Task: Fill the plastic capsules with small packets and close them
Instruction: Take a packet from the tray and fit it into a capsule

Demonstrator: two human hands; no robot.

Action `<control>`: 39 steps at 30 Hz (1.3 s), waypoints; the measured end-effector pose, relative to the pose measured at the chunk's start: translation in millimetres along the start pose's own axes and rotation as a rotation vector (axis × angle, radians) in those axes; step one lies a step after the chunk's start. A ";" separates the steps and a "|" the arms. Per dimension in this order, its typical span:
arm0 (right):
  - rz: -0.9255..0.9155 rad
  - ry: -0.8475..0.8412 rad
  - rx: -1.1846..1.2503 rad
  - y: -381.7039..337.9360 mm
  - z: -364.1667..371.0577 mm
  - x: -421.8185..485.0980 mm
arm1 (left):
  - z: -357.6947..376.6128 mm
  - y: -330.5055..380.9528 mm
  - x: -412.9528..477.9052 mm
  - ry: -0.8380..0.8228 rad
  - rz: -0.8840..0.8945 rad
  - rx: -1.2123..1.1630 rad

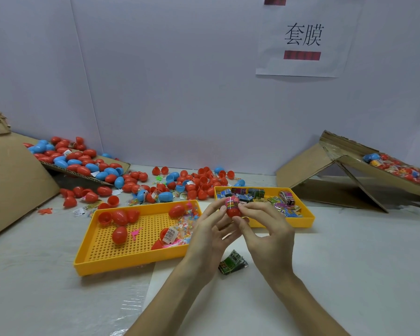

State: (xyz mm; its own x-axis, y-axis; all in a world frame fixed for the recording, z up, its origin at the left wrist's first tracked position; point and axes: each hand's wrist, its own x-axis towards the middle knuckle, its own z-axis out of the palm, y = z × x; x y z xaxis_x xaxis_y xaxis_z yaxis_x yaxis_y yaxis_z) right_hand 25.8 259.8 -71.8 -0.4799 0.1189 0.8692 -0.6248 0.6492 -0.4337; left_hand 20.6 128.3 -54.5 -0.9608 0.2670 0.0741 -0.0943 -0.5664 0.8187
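Both hands hold one red capsule upright above the table, in front of the two yellow trays. A printed pink wrapper covers its upper half. My left hand pinches the capsule from the left with fingertips and thumb. My right hand pinches it from the right. The perforated yellow tray on the left carries several red capsules, capsule halves and small clear packets. The yellow tray behind my right hand is filled with colourful printed wrappers. A green wrapper bundle lies on the table under my hands.
Many loose red and blue capsules lie scattered at the back left, some on a cardboard ramp. A second cardboard ramp at the right carries finished capsules. A white wall with a paper sign stands behind the table.
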 end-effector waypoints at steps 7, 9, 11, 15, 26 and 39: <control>0.021 -0.035 0.012 -5.0 -0.2 0.8 | -0.1 -0.6 0.9 0.034 0.026 0.043; 0.035 -0.049 0.028 -4.5 0.3 1.1 | -0.2 -0.4 1.1 0.033 0.012 0.026; 0.034 -0.044 0.040 -3.0 -0.1 1.4 | 0.4 -0.2 1.2 0.029 0.005 0.034; 0.021 -0.019 0.055 -1.8 -0.6 1.2 | 0.9 1.1 1.0 0.025 0.012 0.030; -0.010 -0.044 0.072 -3.4 1.1 2.5 | 0.7 0.8 -0.1 0.021 0.028 0.002; 0.016 -0.024 0.106 -1.3 -1.0 2.8 | 0.2 -0.8 1.3 0.019 0.029 -0.001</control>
State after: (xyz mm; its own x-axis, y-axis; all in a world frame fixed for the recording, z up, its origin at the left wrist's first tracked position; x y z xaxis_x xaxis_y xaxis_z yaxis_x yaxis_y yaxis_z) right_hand 25.9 260.0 -68.6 -0.5041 0.1095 0.8567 -0.6779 0.5644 -0.4710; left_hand 19.5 129.2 -54.9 -0.9680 0.2353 0.0869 -0.0665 -0.5748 0.8156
